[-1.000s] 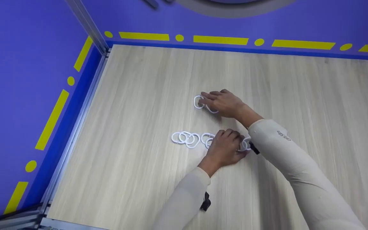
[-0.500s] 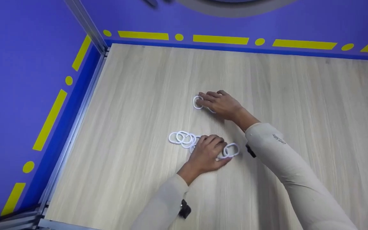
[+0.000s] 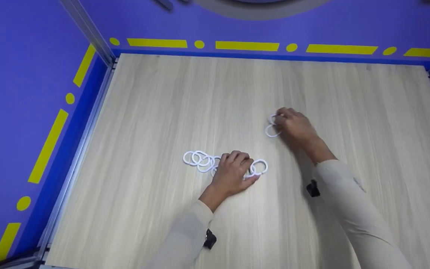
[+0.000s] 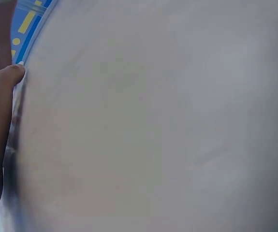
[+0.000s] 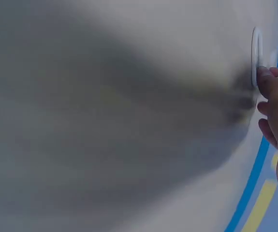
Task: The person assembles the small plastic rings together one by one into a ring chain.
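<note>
A chain of white plastic links point(image 3: 190, 158) lies on the wooden tabletop in the head view. My left hand point(image 3: 230, 172) is over its middle, fingers bent around it and hiding several links; the right end link point(image 3: 259, 166) shows beyond the thumb. Farther back and to the right, my right hand point(image 3: 296, 126) holds white links at its fingertips. One of these links point(image 3: 272, 131) hangs toward me; another is partly behind the fingers. In the right wrist view, the thumb and a finger pinch an oval link point(image 5: 255, 50). Whether these two are joined I cannot tell.
The pale wooden tabletop point(image 3: 155, 112) is bounded by a blue wall point(image 3: 170, 22) with yellow marks at the back and another at the left. A metal rail point(image 3: 77, 153) runs along the left edge.
My left hand slid left with the chain, bunching it, then stayed nearly still. The right hand has moved right with its links and turned them. The head view has shifted slightly.
</note>
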{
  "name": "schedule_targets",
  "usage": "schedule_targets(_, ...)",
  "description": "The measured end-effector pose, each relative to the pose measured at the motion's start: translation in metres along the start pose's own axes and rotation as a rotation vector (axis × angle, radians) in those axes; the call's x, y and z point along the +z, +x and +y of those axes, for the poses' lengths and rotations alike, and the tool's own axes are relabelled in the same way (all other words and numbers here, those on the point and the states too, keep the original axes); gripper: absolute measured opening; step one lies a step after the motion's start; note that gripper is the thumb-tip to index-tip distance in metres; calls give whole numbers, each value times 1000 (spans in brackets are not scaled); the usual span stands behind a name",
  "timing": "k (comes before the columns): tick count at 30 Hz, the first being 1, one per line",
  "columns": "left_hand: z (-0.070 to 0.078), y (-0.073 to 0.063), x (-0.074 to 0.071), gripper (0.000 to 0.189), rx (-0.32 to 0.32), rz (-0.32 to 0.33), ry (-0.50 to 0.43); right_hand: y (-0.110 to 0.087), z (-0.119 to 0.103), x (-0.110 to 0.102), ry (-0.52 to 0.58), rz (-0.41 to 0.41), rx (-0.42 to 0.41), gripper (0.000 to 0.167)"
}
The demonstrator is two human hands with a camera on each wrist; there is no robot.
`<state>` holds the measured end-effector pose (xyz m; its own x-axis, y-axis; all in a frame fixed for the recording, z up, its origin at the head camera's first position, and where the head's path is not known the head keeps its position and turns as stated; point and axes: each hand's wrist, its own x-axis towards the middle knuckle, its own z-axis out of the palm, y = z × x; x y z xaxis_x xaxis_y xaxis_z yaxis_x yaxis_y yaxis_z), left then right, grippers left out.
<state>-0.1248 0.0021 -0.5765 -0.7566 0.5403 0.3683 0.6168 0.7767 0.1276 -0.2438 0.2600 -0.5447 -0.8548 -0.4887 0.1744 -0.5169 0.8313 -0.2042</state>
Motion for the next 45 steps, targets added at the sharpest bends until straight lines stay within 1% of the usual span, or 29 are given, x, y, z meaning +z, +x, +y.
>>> schedule_targets(2, 4, 6, 1, 43, -15, -31, 9, -18, 15, -6, 26, 21, 75, 16)
schedule_targets(4, 10, 12, 4, 44, -17, -54, 19, -38, 27, -13, 31, 22, 152, 15)
schedule_targets(6, 15, 18, 9, 45, -2, -55, 45, -58, 36, -22, 40, 10, 229, 14)
schedule_targets(9, 22, 23, 16, 47, 19, -36, 91, -84, 43, -33, 59, 5, 329, 14)
schedule_targets(10, 24, 24, 17, 47, 21, -26, 102, -91, 44, -37, 69, 18, 354, 14)
schedule_targets(12, 26, 26, 20, 47, 19, -16, 114, -102, 42, -42, 110, 70, 393, 13)
schedule_targets(15, 28, 29, 21, 48, 18, -12, 91, -115, 33, -47, 214, 181, 433, 9)
schedule_targets(17, 27, 29, 21, 50, 15, -18, 66, -116, 23, -48, 329, 232, 445, 8)
schedule_targets(18, 27, 29, 21, 51, 11, -23, 52, -116, 17, -48, 389, 234, 445, 7)
schedule_targets(20, 27, 28, 20, 51, -4, -32, 18, -115, 6, -47, 524, 211, 442, 9)
schedule_targets(23, 26, 26, 19, 51, -28, -34, -25, -112, -9, -44, 705, 147, 434, 17)
schedule_targets(25, 25, 25, 19, 49, -35, -26, -54, -110, -16, -41, 798, 128, 437, 18)
schedule_targets(27, 24, 25, 18, 48, -37, -12, -78, -110, -21, -38, 874, 132, 442, 16)
schedule_targets(30, 22, 24, 17, 47, -40, 11, -112, -109, -28, -35, 972, 140, 447, 19)
schedule_targets(32, 22, 24, 17, 46, -41, 28, -132, -111, -32, -32, 1013, 141, 443, 20)
schedule_targets(36, 22, 24, 18, 45, -39, 54, -167, -112, -41, -25, 1038, 130, 405, 16)
schedule_targets(41, 21, 24, 17, 44, -27, 56, -170, -113, -50, -17, 1036, 88, 346, 15)
schedule_targets(45, 21, 23, 16, 43, -19, 57, -166, -114, -54, -12, 1029, 61, 348, 15)
